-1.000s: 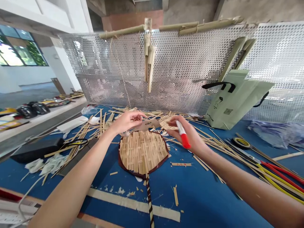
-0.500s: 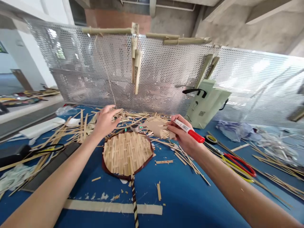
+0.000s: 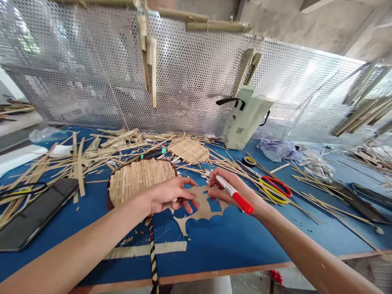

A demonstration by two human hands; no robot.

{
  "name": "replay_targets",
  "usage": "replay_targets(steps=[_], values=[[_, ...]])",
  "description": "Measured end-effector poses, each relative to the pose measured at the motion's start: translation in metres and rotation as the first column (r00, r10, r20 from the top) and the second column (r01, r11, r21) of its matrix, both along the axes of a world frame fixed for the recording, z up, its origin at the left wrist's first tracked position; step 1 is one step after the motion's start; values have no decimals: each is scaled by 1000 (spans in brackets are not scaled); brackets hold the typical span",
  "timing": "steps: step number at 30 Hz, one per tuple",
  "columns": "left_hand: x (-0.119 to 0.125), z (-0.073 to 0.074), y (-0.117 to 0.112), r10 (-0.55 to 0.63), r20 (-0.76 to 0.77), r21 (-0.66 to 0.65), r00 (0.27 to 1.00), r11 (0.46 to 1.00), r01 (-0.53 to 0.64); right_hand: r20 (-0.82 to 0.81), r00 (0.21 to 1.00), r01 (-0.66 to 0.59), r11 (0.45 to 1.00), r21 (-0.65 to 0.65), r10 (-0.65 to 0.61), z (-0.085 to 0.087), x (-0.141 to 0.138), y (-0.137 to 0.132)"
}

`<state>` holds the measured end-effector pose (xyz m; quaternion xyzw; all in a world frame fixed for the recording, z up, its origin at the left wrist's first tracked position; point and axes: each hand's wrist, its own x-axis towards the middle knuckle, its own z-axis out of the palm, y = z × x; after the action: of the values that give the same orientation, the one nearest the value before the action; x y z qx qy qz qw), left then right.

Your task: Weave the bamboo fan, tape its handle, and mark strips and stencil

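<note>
In my right hand (image 3: 229,188) is a white marker pen (image 3: 226,185) with a red cap, lying slantwise across the fingers. The same hand pinches the edge of a brown cardboard cutout (image 3: 202,204), which has scalloped edges and openings. My left hand (image 3: 174,195) is beside the cutout's left part, its fingers curved and apart; whether they touch it I cannot tell. Behind my left hand lies a woven bamboo fan (image 3: 141,177) with a dark rim, partly covered by that hand. Its striped handle (image 3: 152,249) reaches past the table's front edge.
Bamboo strips (image 3: 116,151) are heaped along the back, beside a small woven mat (image 3: 188,150). Scissors with red and yellow handles (image 3: 275,188), black tape (image 3: 249,161) and a pale green bag (image 3: 241,126) are to the right. A dark phone-like slab (image 3: 36,214) lies left.
The view has turned right and downward. My left hand has moved from the bamboo pile to the cutout. My right hand has brought the cutout nearer, still holding the marker.
</note>
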<state>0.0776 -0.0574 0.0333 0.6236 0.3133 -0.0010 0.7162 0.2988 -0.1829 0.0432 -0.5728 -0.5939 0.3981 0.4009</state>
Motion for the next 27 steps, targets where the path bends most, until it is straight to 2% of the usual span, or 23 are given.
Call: replay_targets(steps=[1, 2, 3, 4, 5, 6, 7, 9, 11, 13, 14, 16, 18, 20, 21, 24, 27], values=[[-2, -1, -1, -23, -37, 135, 999, 990, 27, -14, 1000, -11, 999, -37, 11, -7, 1, 1], [-4, -1, -2, -20, -79, 339, 997, 940, 45, 6, 1000, -6, 999, -51, 6, -14, 2, 3], [-6, -1, -5, 20, -111, 549, 994, 834, 44, 56, 998, 13, 999, -46, -10, -20, 3, 5], [-8, -2, -8, 68, -123, 726, 990, 687, 43, 132, 991, 37, 999, -25, -33, -26, 4, 6], [-10, -4, -14, 100, -122, 848, 987, 527, 51, 224, 973, 57, 998, 6, -57, -31, 4, 7], [-11, -8, -20, 88, -121, 902, 989, 426, 73, 318, 945, 70, 997, 38, -79, -35, 4, 8], [-12, -12, -27, 15, -142, 934, 990, 333, 129, 404, 910, 73, 995, 66, -93, -38, 3, 8], [-10, -25, -41, -152, -190, 956, 970, 198, 218, 536, 840, 53, 995, 81, -88, -39, 2, 8], [-9, -39, -53, -194, -203, 966, 960, 123, 229, 624, 778, 45, 997, 66, -77, -36, 3, 8], [-9, -52, -59, -166, -186, 978, 969, 69, 199, 673, 730, 75, 993, 94, -119, -29, 4, 10], [-10, -58, -61, -142, -166, 984, 976, 34, 173, 656, 737, 99, 986, 136, -164, -25, 5, 12], [-12, -70, -62, -95, -114, 993, 989, -52, 110, 465, 849, 160, 961, 224, -250, -19, 4, 17], [-15, -78, -62, -54, -52, 989, 997, -141, 44, 93, 966, 219, 955, 198, -240, -17, -1, 23], [-17, -81, -63, -43, 1, 975, 999, -222, -11, -234, 951, 222, 973, 69, -200, -21, -9, 29], [-17, -81, -64, -43, 18, 967, 999, -255, -29, -322, 922, 228, 974, 7, -214, -25, -13, 31], [-15, -79, -64, -27, 22, 952, 999, -303, -29, -389, 881, 258, 963, -82, -270, -41, -19, 34], [-14, -82, -61, -21, 40, 944, 999, -327, -45, -343, 897, 266, 961, -81, -277, -49, -15, 36]])
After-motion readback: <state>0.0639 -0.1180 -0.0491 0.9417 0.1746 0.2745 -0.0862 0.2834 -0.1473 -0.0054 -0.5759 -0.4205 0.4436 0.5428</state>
